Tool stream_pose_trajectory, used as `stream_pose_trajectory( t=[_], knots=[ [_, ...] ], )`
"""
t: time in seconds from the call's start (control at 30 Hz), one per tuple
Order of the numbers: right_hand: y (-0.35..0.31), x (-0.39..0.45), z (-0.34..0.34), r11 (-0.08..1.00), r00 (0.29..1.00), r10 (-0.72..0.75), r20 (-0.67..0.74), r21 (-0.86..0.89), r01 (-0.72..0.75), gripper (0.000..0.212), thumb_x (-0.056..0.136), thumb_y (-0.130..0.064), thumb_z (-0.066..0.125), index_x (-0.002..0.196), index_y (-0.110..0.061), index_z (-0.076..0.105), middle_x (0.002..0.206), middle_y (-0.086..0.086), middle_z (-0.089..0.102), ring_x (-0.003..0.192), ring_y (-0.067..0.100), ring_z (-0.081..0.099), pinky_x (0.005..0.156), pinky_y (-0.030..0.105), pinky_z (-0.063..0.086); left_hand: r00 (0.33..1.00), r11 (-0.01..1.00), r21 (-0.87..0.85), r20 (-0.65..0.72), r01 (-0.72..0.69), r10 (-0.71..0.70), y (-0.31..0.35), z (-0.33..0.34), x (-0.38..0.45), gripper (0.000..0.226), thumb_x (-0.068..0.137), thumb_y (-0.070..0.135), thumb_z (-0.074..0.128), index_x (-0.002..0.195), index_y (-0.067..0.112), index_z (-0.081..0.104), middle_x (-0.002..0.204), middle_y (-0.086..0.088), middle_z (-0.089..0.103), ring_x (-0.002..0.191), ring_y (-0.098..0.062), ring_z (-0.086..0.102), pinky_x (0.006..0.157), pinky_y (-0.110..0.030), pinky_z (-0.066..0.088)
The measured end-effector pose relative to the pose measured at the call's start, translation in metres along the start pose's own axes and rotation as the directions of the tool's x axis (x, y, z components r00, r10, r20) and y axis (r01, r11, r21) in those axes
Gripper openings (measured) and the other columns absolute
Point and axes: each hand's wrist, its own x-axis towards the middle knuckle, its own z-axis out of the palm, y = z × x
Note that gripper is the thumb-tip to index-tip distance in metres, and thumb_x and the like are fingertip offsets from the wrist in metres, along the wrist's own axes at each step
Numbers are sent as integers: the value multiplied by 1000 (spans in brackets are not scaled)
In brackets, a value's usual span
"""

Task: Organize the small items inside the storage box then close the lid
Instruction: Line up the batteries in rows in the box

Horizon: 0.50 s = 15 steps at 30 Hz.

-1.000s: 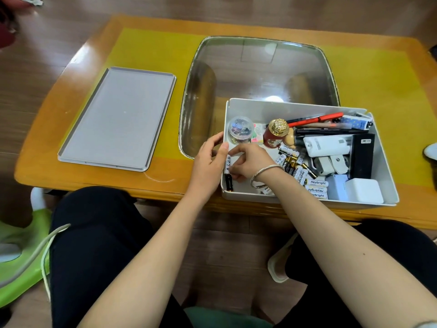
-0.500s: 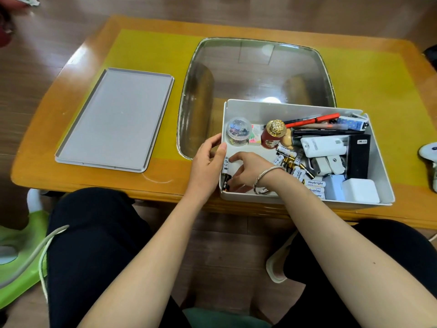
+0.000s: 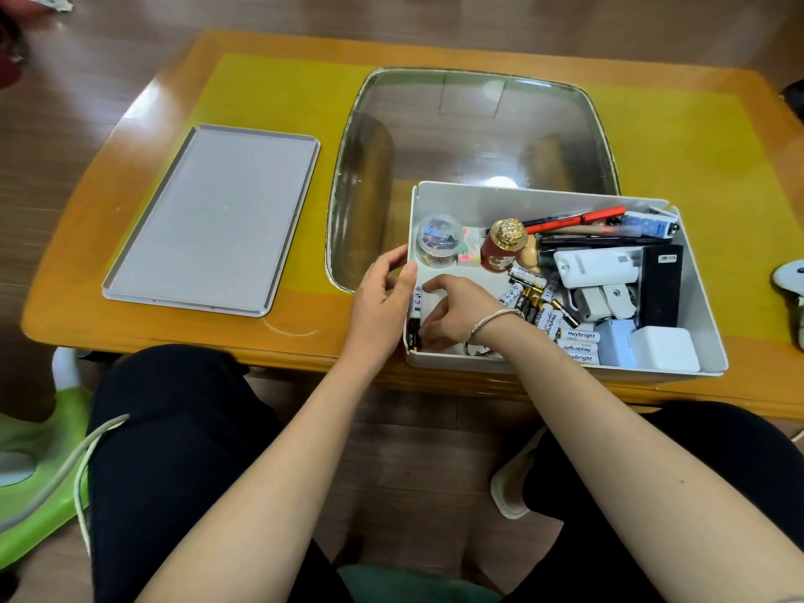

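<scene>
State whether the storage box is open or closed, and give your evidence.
Open. The storage box has no cover and its contents show; the grey lid lies flat on the table to its left.

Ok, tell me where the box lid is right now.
The lid lies flat on the table's left side, apart from the open storage box, beyond the left hand.

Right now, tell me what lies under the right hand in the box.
Under the right hand, batteries line the left wall of the box. Whatever lies beneath the palm is covered.

table (image 3: 130, 237): glossy wood | storage box (image 3: 544, 202): matt, maybe plastic | bracelet (image 3: 491, 319): metal
</scene>
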Motion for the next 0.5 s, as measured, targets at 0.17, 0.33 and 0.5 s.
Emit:
stream_pose_trajectory(
  t=[0.17, 0.33, 0.5],
  knots=[
    [0, -1, -1, 999, 1000, 22, 5, 45, -22, 75, 72, 3, 73, 136, -12, 38, 87, 7, 70, 76, 24, 70, 73, 44, 59, 1000, 1000, -1, -2, 5, -5, 1, 1, -1, 35, 99, 34, 47, 132, 23, 51, 129, 5, 56, 113, -5, 53, 87, -17, 48],
    [2, -3, -4, 999, 999, 25, 24, 23, -26, 78, 72, 0, 74, 138, -12, 35, 96, 10, 70, 84, 25, 69, 78, 43, 58, 1000, 1000, 0, -5, 4, -4, 1, 0, -1, 36, 99, 34, 47, 132, 21, 51, 130, 3, 57, 115, -8, 53, 91, -26, 50],
    [1, -5, -5, 1000, 997, 7, 80, -6, -6, 82, 75, -2, 73, 142, -14, 29, 88, 7, 72, 76, 19, 70, 72, 34, 59, 1000, 1000, 16, -7, 0, 0, 1, 1, -1, 36, 99, 34, 47, 133, 22, 50, 130, 4, 56, 115, -6, 53, 89, -21, 48]
  ],
)
